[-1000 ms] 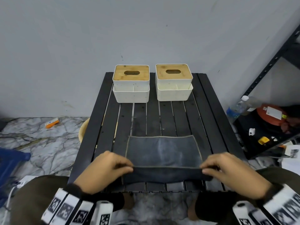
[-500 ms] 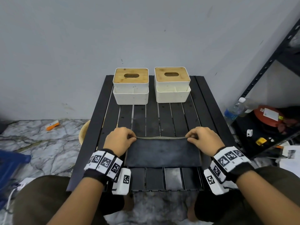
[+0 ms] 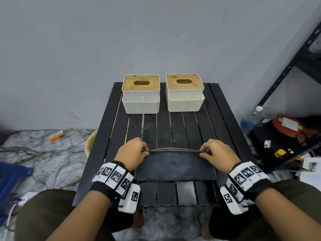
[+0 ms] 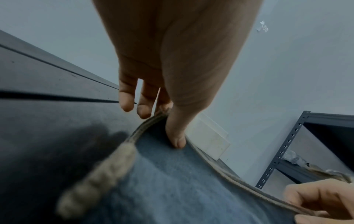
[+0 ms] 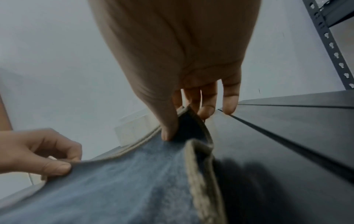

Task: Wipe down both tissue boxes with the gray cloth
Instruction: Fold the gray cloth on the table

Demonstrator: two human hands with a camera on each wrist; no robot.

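The gray cloth (image 3: 175, 166) lies folded in half on the near part of the black slatted table (image 3: 213, 122). My left hand (image 3: 134, 151) pinches its far left corner (image 4: 153, 119) between thumb and fingers. My right hand (image 3: 214, 151) pinches the far right corner (image 5: 188, 115) the same way. The far edges sit slightly raised between the hands. Two white tissue boxes with wooden lids stand at the table's far end, the left box (image 3: 141, 93) and the right box (image 3: 184, 92), both well beyond my hands.
A grey wall (image 3: 156, 32) rises behind the table. A black metal shelf (image 3: 295, 58) stands at right, with a water bottle (image 3: 251, 119) and a red object (image 3: 286, 126) beside it. A tan bowl (image 3: 90, 142) sits on the floor at the table's left.
Both hands carried the cloth's near edge away from me and over onto the far edge, folding the cloth in half. Over the last half second they barely moved.
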